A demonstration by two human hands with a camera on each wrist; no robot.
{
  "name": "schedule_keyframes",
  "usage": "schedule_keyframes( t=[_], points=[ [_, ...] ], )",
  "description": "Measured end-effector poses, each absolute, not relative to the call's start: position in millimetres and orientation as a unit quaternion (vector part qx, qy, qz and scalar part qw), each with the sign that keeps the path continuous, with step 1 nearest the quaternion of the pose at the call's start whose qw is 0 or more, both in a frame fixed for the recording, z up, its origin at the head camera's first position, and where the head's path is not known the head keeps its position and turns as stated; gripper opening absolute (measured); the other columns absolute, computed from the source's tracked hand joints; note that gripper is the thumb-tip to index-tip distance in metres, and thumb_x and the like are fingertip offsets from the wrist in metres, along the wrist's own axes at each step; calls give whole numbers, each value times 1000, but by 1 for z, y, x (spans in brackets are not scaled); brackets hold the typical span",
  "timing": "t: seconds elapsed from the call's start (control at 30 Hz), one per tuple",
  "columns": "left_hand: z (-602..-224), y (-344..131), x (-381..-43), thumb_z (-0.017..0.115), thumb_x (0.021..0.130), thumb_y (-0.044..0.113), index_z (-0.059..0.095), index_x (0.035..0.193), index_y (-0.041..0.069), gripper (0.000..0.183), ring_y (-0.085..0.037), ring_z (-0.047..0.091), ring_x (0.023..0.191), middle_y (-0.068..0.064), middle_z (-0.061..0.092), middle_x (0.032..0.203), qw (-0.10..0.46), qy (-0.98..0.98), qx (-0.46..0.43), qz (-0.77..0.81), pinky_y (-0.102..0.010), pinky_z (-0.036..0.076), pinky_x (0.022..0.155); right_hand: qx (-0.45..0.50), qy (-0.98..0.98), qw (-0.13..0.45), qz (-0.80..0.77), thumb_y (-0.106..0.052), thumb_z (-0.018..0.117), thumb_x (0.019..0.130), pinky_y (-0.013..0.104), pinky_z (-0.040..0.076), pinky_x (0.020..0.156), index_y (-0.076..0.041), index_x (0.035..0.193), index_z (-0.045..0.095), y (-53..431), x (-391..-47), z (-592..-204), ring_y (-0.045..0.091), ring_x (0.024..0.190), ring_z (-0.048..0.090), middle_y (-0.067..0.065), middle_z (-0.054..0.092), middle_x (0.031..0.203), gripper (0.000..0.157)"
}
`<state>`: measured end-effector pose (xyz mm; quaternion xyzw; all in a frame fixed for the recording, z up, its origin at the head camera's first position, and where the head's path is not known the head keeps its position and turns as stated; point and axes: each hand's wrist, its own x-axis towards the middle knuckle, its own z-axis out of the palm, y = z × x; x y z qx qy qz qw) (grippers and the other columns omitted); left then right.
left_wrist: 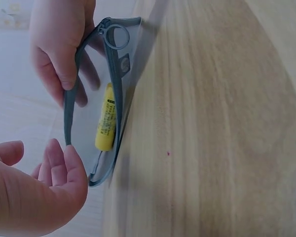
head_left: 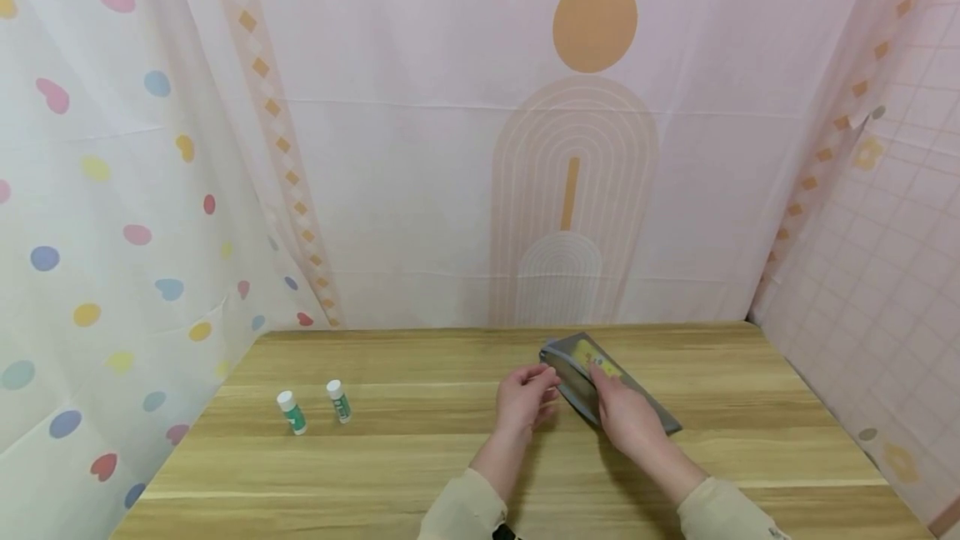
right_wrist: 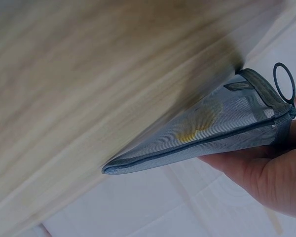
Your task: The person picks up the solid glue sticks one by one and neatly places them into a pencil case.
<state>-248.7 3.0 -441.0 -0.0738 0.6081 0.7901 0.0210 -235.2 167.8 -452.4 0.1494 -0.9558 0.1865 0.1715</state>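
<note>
A grey mesh zip pouch (head_left: 647, 402) is tilted on the right half of the table, its zipped mouth spread apart. My right hand (head_left: 630, 417) grips one side of the mouth, thumb on the outer face. Inside, the left wrist view shows a yellow cylinder (left_wrist: 106, 123) with dark print. A round ring pull (left_wrist: 117, 37) hangs at one end of the zip. Beside the mouth is my left hand (head_left: 522, 400), holding nothing, fingers loosely bent; whether its fingertips touch the rim I cannot tell. In the right wrist view, yellow shows through the mesh (right_wrist: 227, 138).
Two small white-capped tubes with green labels, a nearer one (head_left: 292, 413) and a farther one (head_left: 339, 402), stand on the left of the wooden table (head_left: 420, 473). Patterned cloths (head_left: 405, 207) hang behind the table and along both sides.
</note>
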Motion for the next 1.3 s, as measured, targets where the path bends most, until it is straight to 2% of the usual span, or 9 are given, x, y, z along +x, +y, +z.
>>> schedule_keyframes(
  t=[0.17,0.37,0.47,0.67,0.8,1.0,1.23,1.3],
  points=[
    [-437,2,-246,71,91,13,64,117,-7,34,-13,66,72,-8,73,90,3,636,-53,769,-30,57,65,146,-957,162,189,2,57,95,57,55,80,6,135,53,167,-234,-452,48,106,62,34,64,112,40],
    [-432,2,-243,73,89,13,66,116,-7,35,-11,64,72,-3,70,85,-28,673,-31,738,-24,50,60,143,-958,157,192,2,57,96,55,57,76,6,135,53,168,-233,-451,48,106,62,33,64,113,39],
    [-430,0,-240,74,88,12,67,115,-5,33,-13,65,74,-4,69,86,-50,694,-19,718,-23,50,60,147,-956,162,194,2,58,95,54,57,72,6,134,54,169,-233,-451,48,105,62,32,65,112,39],
    [-427,-4,-234,75,88,14,69,116,-3,33,-19,67,88,-7,71,94,-82,721,3,688,-31,57,78,154,-955,169,192,2,58,96,53,57,73,6,134,54,169,-233,-452,48,105,62,31,65,112,38],
    [-424,-7,-231,75,88,14,69,116,-2,32,-20,66,92,-7,71,96,-90,724,18,684,-33,57,82,153,-954,171,192,2,57,96,53,57,73,7,132,55,169,-233,-451,47,104,62,31,65,111,37],
    [-424,-12,-226,75,88,14,69,116,-1,33,-20,67,90,-8,72,96,-108,736,43,667,-33,57,81,153,-955,171,191,2,57,96,53,57,73,6,133,54,169,-233,-452,47,104,63,31,65,111,38],
    [-422,-22,-225,76,88,15,70,115,1,31,-19,67,85,-6,73,97,-150,778,72,606,-26,56,71,156,-954,176,189,2,57,95,54,57,75,7,133,54,168,-233,-454,47,104,63,31,65,112,38],
    [-421,-27,-224,76,87,15,70,116,2,32,-20,67,86,-7,73,100,-171,796,85,575,-31,56,73,157,-953,177,189,3,57,96,53,57,75,7,133,54,168,-233,-453,47,104,63,31,66,111,38]
  ],
)
